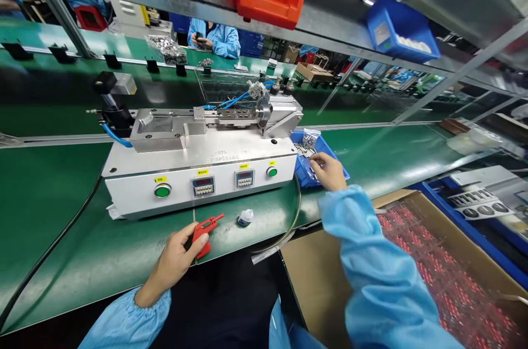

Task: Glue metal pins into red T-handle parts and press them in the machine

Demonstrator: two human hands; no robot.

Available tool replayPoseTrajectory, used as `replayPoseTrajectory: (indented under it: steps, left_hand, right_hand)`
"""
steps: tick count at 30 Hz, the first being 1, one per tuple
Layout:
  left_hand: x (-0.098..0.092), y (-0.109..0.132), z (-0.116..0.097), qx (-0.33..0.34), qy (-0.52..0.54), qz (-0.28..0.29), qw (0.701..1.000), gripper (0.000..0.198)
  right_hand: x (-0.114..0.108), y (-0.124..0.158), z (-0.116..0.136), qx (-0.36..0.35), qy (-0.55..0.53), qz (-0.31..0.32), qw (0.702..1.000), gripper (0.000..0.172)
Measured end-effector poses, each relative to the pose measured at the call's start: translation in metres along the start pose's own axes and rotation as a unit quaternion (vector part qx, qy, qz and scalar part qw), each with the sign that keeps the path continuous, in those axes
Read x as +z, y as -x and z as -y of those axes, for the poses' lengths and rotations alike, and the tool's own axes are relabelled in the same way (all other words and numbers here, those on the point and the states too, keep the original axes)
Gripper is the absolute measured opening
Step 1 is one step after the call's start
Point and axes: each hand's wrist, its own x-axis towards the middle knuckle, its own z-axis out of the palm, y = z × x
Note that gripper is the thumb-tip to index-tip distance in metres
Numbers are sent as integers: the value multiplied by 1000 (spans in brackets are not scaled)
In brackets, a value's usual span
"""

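My left hand (pixel 177 254) grips a red plastic part (pixel 203 238) with a thin stem that points right, just over the bench's front edge. At the right, my right hand (pixel 329 170) reaches into a blue bin (pixel 330 146) of small metal pins (pixel 304 150). Its fingers are bent together at the pins; whether one is between the fingertips is too small to make out. A small white-capped container (pixel 246 217) stands on the bench between my hands. Behind it is a white bench machine (pixel 198 162) with green buttons and two small counters.
A cardboard box (pixel 406 200) at the lower right holds several trays of red parts (pixel 433 261). Overhead, a shelf carries a red bin (pixel 272 2) and a blue bin (pixel 400 35). A black cable (pixel 53 244) crosses the bench at left. A co-worker (pixel 216 38) sits across the line.
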Motion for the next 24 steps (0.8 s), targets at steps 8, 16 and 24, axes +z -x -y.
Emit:
replayPoseTrajectory:
  steps: [8,16,24]
  left_hand:
    - [2,-4,-3,13,3,-8,1000,46]
    - [3,-5,-9,31,7,10,999,40]
    - [8,-10,-14,25,-8,7,1000,39]
  right_hand:
    - [11,-57,-17,43,-14,38,998,32]
    - [-23,-28,9,-94,-222,39,970,56]
    - [-42,5,89,-191,-327,71,923,50]
